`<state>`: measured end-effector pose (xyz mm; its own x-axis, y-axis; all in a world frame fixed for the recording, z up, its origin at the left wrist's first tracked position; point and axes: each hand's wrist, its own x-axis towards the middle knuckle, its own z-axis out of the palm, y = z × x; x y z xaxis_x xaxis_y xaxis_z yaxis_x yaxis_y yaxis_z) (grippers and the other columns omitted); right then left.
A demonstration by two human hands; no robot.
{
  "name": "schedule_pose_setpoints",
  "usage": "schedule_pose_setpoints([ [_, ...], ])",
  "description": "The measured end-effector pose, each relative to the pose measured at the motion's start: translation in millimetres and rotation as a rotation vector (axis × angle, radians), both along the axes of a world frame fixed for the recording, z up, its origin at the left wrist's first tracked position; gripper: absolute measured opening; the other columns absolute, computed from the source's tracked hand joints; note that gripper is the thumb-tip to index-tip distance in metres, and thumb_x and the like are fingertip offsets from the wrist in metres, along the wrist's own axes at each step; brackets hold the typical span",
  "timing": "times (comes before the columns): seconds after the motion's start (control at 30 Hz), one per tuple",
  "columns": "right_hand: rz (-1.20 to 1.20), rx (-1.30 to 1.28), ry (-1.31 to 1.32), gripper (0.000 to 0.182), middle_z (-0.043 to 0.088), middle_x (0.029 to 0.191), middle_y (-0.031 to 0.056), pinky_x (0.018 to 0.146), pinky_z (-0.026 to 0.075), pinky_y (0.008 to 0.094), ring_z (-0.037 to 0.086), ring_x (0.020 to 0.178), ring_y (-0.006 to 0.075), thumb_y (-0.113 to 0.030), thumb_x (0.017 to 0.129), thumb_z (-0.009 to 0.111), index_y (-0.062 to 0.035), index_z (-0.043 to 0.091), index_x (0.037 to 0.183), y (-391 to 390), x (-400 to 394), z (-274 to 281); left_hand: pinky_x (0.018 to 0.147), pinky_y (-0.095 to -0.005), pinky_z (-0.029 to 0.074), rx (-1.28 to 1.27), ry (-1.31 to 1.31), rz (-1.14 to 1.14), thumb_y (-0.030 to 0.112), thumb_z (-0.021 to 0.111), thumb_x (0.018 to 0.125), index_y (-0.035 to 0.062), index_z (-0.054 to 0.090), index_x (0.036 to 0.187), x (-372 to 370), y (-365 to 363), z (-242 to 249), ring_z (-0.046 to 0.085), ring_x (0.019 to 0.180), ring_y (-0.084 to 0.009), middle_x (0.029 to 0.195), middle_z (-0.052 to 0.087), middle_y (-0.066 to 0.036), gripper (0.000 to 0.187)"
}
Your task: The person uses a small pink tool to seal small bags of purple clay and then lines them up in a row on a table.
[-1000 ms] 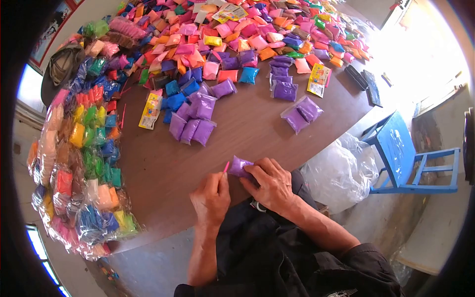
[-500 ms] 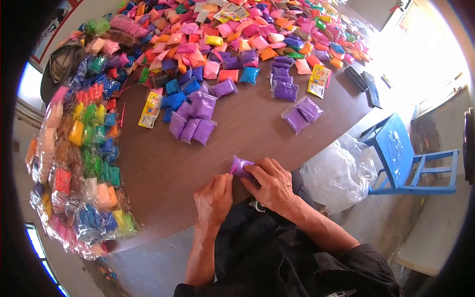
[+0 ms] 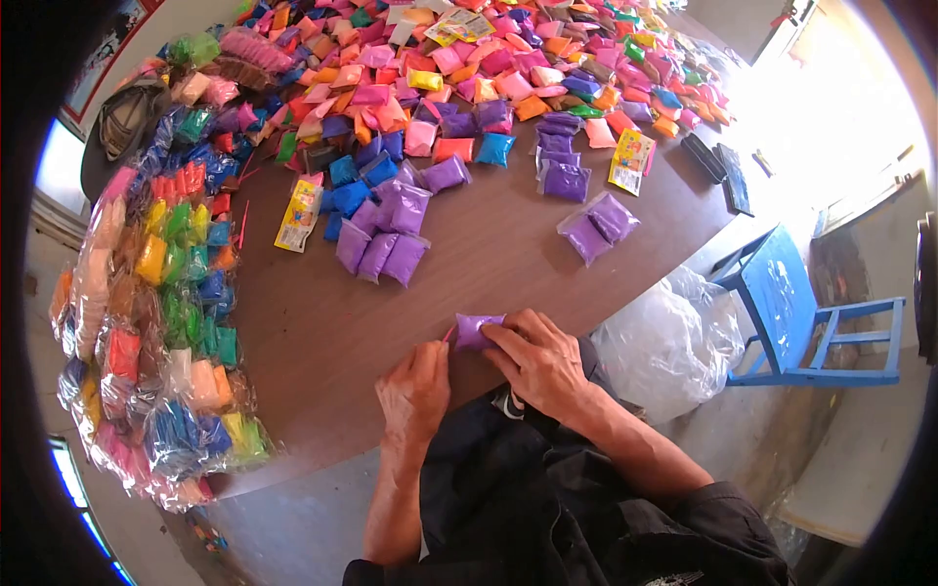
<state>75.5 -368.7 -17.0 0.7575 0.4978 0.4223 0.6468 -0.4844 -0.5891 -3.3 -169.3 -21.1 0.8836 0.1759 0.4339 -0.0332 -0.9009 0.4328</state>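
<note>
Near the table's front edge, my right hand (image 3: 535,361) grips a small purple packet (image 3: 473,329) between thumb and fingers. My left hand (image 3: 414,391) is closed just left of it, pinching a thin pink stick (image 3: 449,334) whose end shows above the fingers. A narrow gap lies between the stick and the packet. Beyond my hands is a cluster of purple packets (image 3: 391,239), and to its right a pair of purple packets (image 3: 598,227) in clear wrap.
A heap of coloured packets (image 3: 469,78) covers the table's far side. Bagged packets (image 3: 176,322) line the left edge. Printed cards (image 3: 298,215) lie on the brown table (image 3: 322,342). To the right are a clear plastic bag (image 3: 674,342) and a blue chair (image 3: 782,293).
My left hand has drawn slightly left with the pink stick, which overlapped the packet before and is now apart from it. The packet has turned a little in my right hand.
</note>
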Motion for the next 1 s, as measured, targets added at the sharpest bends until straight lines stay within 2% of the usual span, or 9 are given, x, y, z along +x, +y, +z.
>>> schedule_pose_setpoints([
  [0.1, 0.013, 0.004, 0.005, 0.028, 0.070, 0.108, 0.0084, 0.078, 0.061, 0.0444, 0.073, 0.099, 0.0306, -0.014, 0.090, 0.088, -0.0100, 0.081, 0.117, -0.2, 2.2, 2.5, 0.061, -0.0459, 0.057, -0.092, -0.036, 0.044, 0.015, 0.078, 0.103, 0.0091, 0.073, 0.097, -2.8, 0.1, 2.5, 0.074, 0.070, -0.0357, 0.084, 0.074, -0.011, 0.010],
  [0.23, 0.045, 0.011, 0.002, 0.026, 0.068, 0.111, 0.0079, 0.078, 0.061, 0.0442, 0.070, 0.100, 0.0294, -0.014, 0.095, 0.080, -0.0103, 0.078, 0.121, -2.1, 3.6, -2.3, 0.062, -0.0463, 0.057, -0.079, 0.008, -0.010, 0.014, 0.078, 0.103, 0.0081, 0.073, 0.097, -6.2, -8.0, 5.2, 0.074, 0.071, -0.0368, 0.085, 0.074, -0.013, 0.010],
  [0.3, 0.086, -0.031, 0.018, 0.030, 0.067, 0.114, 0.0070, 0.081, 0.061, 0.0434, 0.070, 0.104, 0.0290, -0.010, 0.093, 0.079, -0.0108, 0.077, 0.122, -5.9, 5.6, 2.1, 0.064, -0.0448, 0.056, -0.011, 0.102, 0.054, 0.013, 0.078, 0.103, 0.0048, 0.074, 0.097, -5.8, -5.2, -3.5, 0.074, 0.073, -0.0382, 0.087, 0.075, -0.017, 0.011],
  [0.43, 0.099, -0.164, -0.048, 0.038, 0.067, 0.125, 0.0070, 0.089, 0.060, 0.0434, 0.068, 0.114, 0.0291, -0.002, 0.087, 0.076, -0.0113, 0.077, 0.124, -22.5, 19.2, 9.7, 0.061, -0.0426, 0.056, -0.082, -0.006, 0.087, 0.011, 0.079, 0.102, 0.0053, 0.073, 0.098, 0.1, 9.4, -4.5, 0.073, 0.069, -0.0351, 0.084, 0.074, -0.015, 0.008],
  [0.5, 0.044, -0.135, -0.102, 0.041, 0.067, 0.130, 0.0076, 0.093, 0.060, 0.0445, 0.067, 0.119, 0.0301, -0.001, 0.086, 0.076, -0.0113, 0.077, 0.125, -29.8, 27.3, 7.0, 0.059, -0.0435, 0.055, -0.140, -0.017, 0.076, 0.008, 0.080, 0.101, 0.0071, 0.073, 0.099, -4.4, 10.0, -5.7, 0.072, 0.068, -0.0337, 0.082, 0.074, -0.012, 0.007],
  [0.63, -0.062, -0.073, -0.104, 0.042, 0.066, 0.136, 0.0081, 0.097, 0.058, 0.0468, 0.066, 0.125, 0.0310, -0.005, 0.084, 0.079, -0.0117, 0.076, 0.126, -32.9, 18.6, 12.3, 0.059, -0.0405, 0.055, -0.226, -0.027, 0.133, 0.007, 0.080, 0.101, 0.0049, 0.074, 0.101, -8.9, 4.8, -10.7, 0.072, 0.067, -0.0327, 0.082, 0.074, -0.013, 0.007],
  [0.83, 0.005, -0.092, -0.089, 0.035, 0.068, 0.134, 0.0079, 0.098, 0.059, 0.0478, 0.067, 0.124, 0.0305, -0.011, 0.088, 0.084, -0.0134, 0.079, 0.122, -24.2, 5.0, 7.8, 0.059, -0.0394, 0.056, -0.220, -0.046, 0.120, 0.008, 0.080, 0.102, 0.0041, 0.074, 0.101, -5.5, 7.3, -10.3, 0.072, 0.066, -0.0301, 0.080, 0.073, -0.014, 0.007],
  [0.93, -0.010, -0.181, -0.115, 0.036, 0.069, 0.136, 0.0081, 0.099, 0.060, 0.0473, 0.068, 0.125, 0.0301, -0.009, 0.088, 0.084, -0.0118, 0.079, 0.123, -35.0, 20.4, 11.6, 0.059, -0.0390, 0.056, -0.205, -0.040, 0.118, 0.008, 0.080, 0.102, 0.0043, 0.074, 0.101, -6.9, 7.4, -9.9, 0.073, 0.066, -0.0294, 0.081, 0.074, -0.014, 0.007],
  [1.0, 0.011, -0.133, -0.158, 0.039, 0.068, 0.138, 0.0085, 0.103, 0.058, 0.0467, 0.068, 0.127, 0.0306, -0.007, 0.087, 0.080, -0.0112, 0.077, 0.125, -44.7, 33.6, 6.4, 0.059, -0.0387, 0.056, -0.211, -0.013, 0.136, 0.008, 0.080, 0.102, 0.0042, 0.074, 0.101, -6.1, 6.0, -9.4, 0.073, 0.066, -0.0293, 0.081, 0.074, -0.014, 0.007],
])
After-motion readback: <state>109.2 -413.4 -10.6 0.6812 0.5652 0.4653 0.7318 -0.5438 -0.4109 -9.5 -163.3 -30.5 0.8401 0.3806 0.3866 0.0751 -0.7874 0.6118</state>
